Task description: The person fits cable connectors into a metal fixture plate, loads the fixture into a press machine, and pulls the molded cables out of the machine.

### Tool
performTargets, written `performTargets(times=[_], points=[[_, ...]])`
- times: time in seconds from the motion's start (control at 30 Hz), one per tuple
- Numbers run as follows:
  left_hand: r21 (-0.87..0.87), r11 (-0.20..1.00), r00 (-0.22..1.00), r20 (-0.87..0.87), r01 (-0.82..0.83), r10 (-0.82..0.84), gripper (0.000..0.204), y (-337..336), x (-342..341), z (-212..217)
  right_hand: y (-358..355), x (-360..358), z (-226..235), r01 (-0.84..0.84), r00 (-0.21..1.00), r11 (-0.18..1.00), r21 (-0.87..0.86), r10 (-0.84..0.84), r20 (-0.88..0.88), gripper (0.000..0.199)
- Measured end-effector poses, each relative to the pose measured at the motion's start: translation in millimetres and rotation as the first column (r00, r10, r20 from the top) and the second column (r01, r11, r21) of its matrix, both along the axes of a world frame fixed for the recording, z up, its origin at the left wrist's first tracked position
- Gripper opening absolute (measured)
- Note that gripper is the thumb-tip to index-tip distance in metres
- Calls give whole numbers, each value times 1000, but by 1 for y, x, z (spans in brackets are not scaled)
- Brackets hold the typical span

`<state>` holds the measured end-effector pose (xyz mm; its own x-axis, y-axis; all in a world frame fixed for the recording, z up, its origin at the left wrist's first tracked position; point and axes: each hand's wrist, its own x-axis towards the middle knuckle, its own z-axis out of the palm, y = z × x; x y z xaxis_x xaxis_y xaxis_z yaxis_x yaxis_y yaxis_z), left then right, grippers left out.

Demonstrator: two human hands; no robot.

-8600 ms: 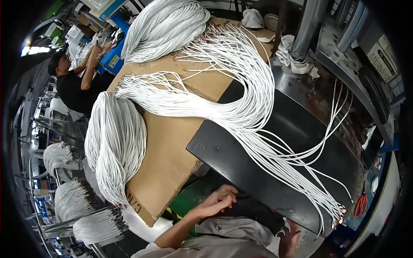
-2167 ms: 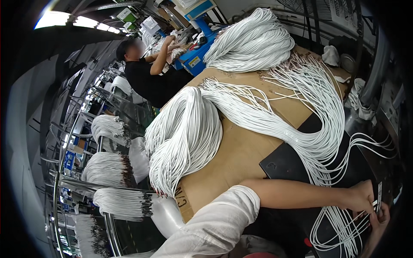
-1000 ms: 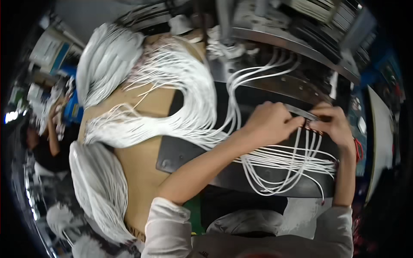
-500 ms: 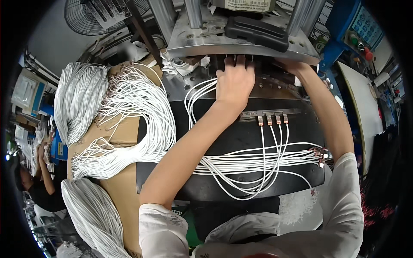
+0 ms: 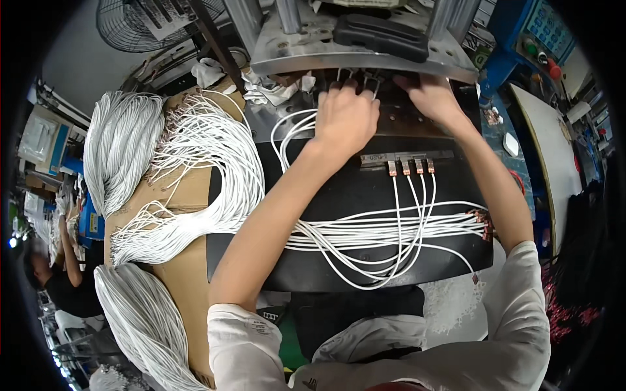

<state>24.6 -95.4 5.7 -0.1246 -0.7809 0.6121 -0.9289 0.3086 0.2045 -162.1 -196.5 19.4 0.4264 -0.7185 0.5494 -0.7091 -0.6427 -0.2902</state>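
Left hand (image 5: 347, 120) and right hand (image 5: 433, 101) were under the metal plate (image 5: 300, 55); couldn't tell either grip. Cables (image 5: 301, 124) probably needed laying straight.

Loose white cables (image 5: 291, 117), upper centre of frame: bent in an arc, running up then right, far ends hidden. Flat grey metal bar (image 5: 443, 155), right of centre, lies near level, with four small connectors (image 5: 407, 168) side by side along its lower edge, coppery at the bottom, each on a white lead dropping down the frame and looping left. Main white cable bundle (image 5: 365, 238) runs roughly straight across lower centre, unbound, copper-coloured ends bunched at right.
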Motion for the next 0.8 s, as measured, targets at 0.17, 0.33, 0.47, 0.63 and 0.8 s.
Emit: performTargets(times=[0.17,0.33,0.47,0.63,0.8], points=[[-7,994,994,-37,107,-107,24,7,21,8,30,14,11,66,997,997,47,-64,-41,32],[-65,928,931,13,366,-366,8,118,42,75,56,-40,7,41,986,999,13,-39,-163,25],[342,822,671,-475,-456,570,36,154,227,62,79,-64,-4,-91,976,996,-26,83,-203,22],[-56,957,957,38,-284,286,31,162,118,65,79,-15,37,-295,953,788,540,284,106,16],[148,975,985,38,164,-171,33,159,2,50,82,-29,46,-458,865,797,393,502,-11,18]])
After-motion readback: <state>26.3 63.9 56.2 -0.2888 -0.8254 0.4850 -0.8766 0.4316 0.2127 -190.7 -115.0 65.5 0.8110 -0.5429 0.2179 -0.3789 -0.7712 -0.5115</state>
